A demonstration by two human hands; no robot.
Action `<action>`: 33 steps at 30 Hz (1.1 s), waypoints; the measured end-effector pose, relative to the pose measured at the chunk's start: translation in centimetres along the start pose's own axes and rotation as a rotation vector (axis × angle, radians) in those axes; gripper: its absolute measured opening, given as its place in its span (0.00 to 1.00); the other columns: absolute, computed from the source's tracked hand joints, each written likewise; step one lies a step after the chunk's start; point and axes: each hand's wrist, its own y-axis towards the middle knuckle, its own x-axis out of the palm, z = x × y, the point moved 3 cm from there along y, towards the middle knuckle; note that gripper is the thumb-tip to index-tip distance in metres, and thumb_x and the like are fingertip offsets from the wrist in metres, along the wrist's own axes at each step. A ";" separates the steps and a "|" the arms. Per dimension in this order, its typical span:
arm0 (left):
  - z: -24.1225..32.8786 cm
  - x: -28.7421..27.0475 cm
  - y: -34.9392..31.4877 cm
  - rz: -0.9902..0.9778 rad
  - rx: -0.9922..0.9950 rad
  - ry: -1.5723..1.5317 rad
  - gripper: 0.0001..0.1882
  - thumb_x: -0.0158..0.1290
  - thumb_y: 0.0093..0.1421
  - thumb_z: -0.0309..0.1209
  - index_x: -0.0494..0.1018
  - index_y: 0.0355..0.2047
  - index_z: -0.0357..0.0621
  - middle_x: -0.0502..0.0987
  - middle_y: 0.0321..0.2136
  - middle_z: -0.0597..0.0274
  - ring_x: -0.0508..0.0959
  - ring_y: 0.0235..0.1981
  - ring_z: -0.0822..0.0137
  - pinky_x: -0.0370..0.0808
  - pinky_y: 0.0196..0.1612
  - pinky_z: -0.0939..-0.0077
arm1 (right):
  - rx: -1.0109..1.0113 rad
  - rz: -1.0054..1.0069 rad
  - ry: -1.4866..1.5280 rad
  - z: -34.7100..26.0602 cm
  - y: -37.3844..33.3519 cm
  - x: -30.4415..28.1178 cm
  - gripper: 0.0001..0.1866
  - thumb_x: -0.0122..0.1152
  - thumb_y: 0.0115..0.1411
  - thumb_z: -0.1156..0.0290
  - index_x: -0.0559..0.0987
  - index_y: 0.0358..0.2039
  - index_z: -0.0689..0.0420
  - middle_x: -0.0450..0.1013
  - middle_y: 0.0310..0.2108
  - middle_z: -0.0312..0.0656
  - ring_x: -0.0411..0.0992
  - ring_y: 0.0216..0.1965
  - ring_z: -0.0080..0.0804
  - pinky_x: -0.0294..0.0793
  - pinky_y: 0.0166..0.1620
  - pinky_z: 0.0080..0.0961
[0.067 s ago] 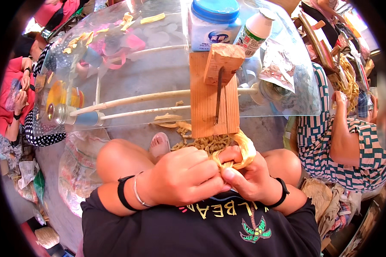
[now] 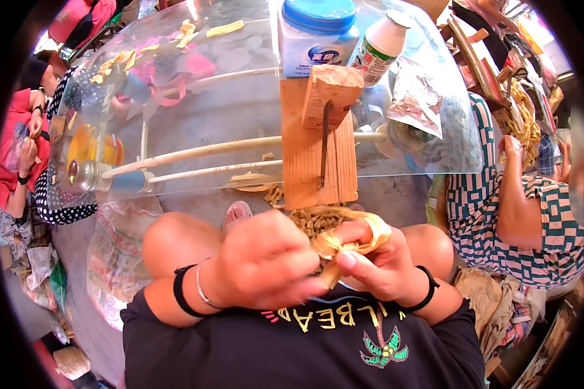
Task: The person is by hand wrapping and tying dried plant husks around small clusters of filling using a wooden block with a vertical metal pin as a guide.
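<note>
My right hand (image 2: 377,260) pinches a pale yellow, pliable strip (image 2: 372,241) between thumb and fingers. The strip is bent into a loop around a finger, and one end hangs down beside the thumb. Just left of it is my left hand (image 2: 266,262), curled closed and blurred by motion. Its fingertips are close to the hanging end; whether they grip anything is hidden. Below and beyond my hands, between my knees, lies a heap of small brownish-yellow pieces (image 2: 318,220).
Ahead stands a glass-topped table (image 2: 207,129) bearing a wooden board with a block and metal spike (image 2: 319,142), a blue-lidded tub (image 2: 318,39), a white bottle (image 2: 381,48) and a foil packet (image 2: 416,100). People sit at left (image 2: 23,142) and right (image 2: 519,201).
My left hand has drawn back a little to the left from the strip and is now blurred. The loop in my right hand has become flatter, with its end showing below.
</note>
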 end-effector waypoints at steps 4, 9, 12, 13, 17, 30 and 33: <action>-1.2 1.0 -0.1 -0.070 -0.188 -0.232 0.20 0.57 0.57 0.27 0.68 0.49 0.36 0.74 0.40 0.50 0.75 0.40 0.58 0.72 0.43 0.67 | 0.059 -0.036 0.159 0.1 0.1 0.1 0.10 0.62 0.63 0.78 0.78 0.45 0.65 0.79 0.37 0.39 0.76 0.38 0.21 0.74 0.42 0.20; -1.6 0.9 -0.8 0.018 -0.535 -0.612 0.16 0.57 0.56 0.22 0.69 0.45 0.38 0.73 0.34 0.60 0.74 0.34 0.71 0.71 0.40 0.76 | -0.221 0.020 -0.241 0.1 0.7 -0.2 0.12 0.70 0.55 0.78 0.80 0.40 0.61 0.78 0.33 0.40 0.77 0.34 0.27 0.75 0.39 0.23; -1.1 1.2 -0.5 0.103 -0.487 -0.586 0.17 0.59 0.56 0.24 0.69 0.45 0.37 0.73 0.33 0.61 0.74 0.33 0.73 0.71 0.39 0.78 | -0.470 0.216 -0.799 -0.5 1.0 -0.3 0.16 0.72 0.44 0.81 0.81 0.35 0.58 0.76 0.28 0.42 0.75 0.29 0.38 0.74 0.33 0.28; -0.4 0.9 -0.1 0.055 -0.444 -0.652 0.16 0.57 0.58 0.21 0.68 0.46 0.35 0.73 0.34 0.60 0.74 0.33 0.73 0.72 0.39 0.79 | -0.453 0.259 -0.790 -0.7 1.0 -0.5 0.16 0.71 0.44 0.82 0.81 0.35 0.59 0.77 0.29 0.42 0.76 0.29 0.36 0.74 0.31 0.29; -0.6 1.2 -0.7 0.235 -0.496 -0.591 0.16 0.54 0.60 0.19 0.69 0.49 0.36 0.73 0.41 0.55 0.75 0.34 0.71 0.74 0.39 0.79 | -0.383 0.195 -0.593 -0.5 0.5 -0.7 0.12 0.67 0.49 0.82 0.81 0.36 0.60 0.77 0.30 0.42 0.76 0.31 0.37 0.75 0.34 0.29; -1.1 -1.3 -1.3 0.010 -0.357 -0.276 0.09 0.51 0.65 0.29 0.73 0.30 0.36 0.74 0.26 0.54 0.74 0.25 0.59 0.71 0.30 0.69 | -0.235 0.291 -0.155 -1.1 -0.6 -1.9 0.22 0.41 0.75 0.62 0.77 0.49 0.67 0.75 0.38 0.46 0.76 0.32 0.26 0.75 0.37 0.20; -1.4 -0.9 -1.2 -0.019 -0.296 -0.167 0.20 0.48 0.69 0.44 0.74 0.38 0.36 0.77 0.32 0.53 0.78 0.32 0.59 0.75 0.37 0.69 | -0.176 0.154 -0.063 -0.3 -0.6 -1.3 0.22 0.40 0.75 0.62 0.77 0.50 0.68 0.76 0.39 0.46 0.76 0.32 0.26 0.76 0.38 0.21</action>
